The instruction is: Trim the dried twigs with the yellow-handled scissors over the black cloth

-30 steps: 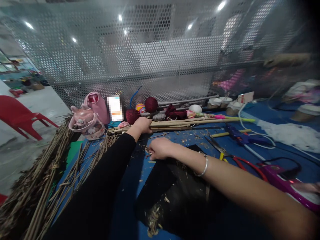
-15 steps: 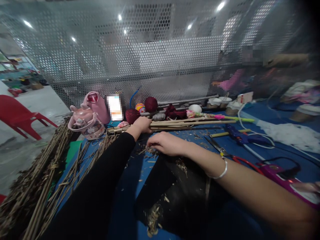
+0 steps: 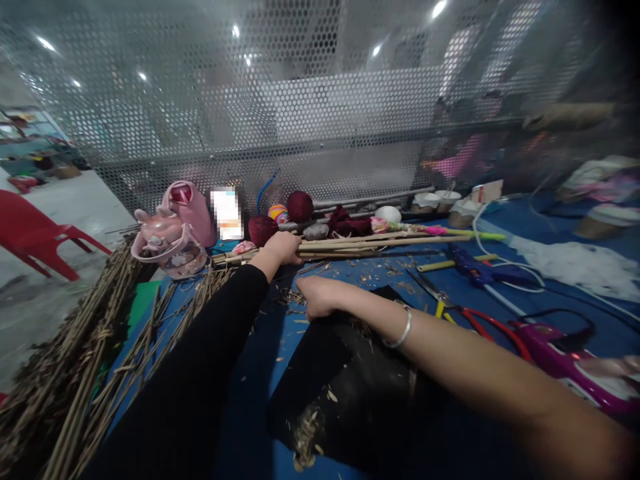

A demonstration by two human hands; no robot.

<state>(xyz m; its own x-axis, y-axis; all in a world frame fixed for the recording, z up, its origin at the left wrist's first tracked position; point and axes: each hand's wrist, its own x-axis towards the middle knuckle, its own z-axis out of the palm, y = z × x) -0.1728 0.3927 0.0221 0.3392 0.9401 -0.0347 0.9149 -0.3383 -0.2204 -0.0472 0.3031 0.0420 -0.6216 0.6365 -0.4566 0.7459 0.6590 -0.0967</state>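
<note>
My left hand (image 3: 284, 248), in a black sleeve, is closed around the left end of a few thin wooden sticks (image 3: 345, 247) lying at the back of the blue table. Just below it and to the right, my right hand (image 3: 317, 297) is curled, knuckles up, beside a scatter of bark bits (image 3: 291, 297). Its fingertips are turned under and hidden, so whatever they hold does not show. A bracelet (image 3: 401, 328) circles my right wrist. Beneath that wrist spreads a black sheet (image 3: 350, 380) with more plant scraps (image 3: 306, 440) on its near end.
Bundles of dry twigs (image 3: 95, 333) lie left, by a pink bucket-shaped container (image 3: 185, 257). Dark red yarn balls (image 3: 300, 207) sit before a perforated metal screen (image 3: 320, 120). Red-handled pliers (image 3: 490, 327), a blue glue gun (image 3: 467, 267) and a purple device (image 3: 555, 353) lie right.
My right hand has drawn its fingers in and turned at the wrist, with the forearm shifting left. My left hand stays on the sticks. The view has tilted slightly.
</note>
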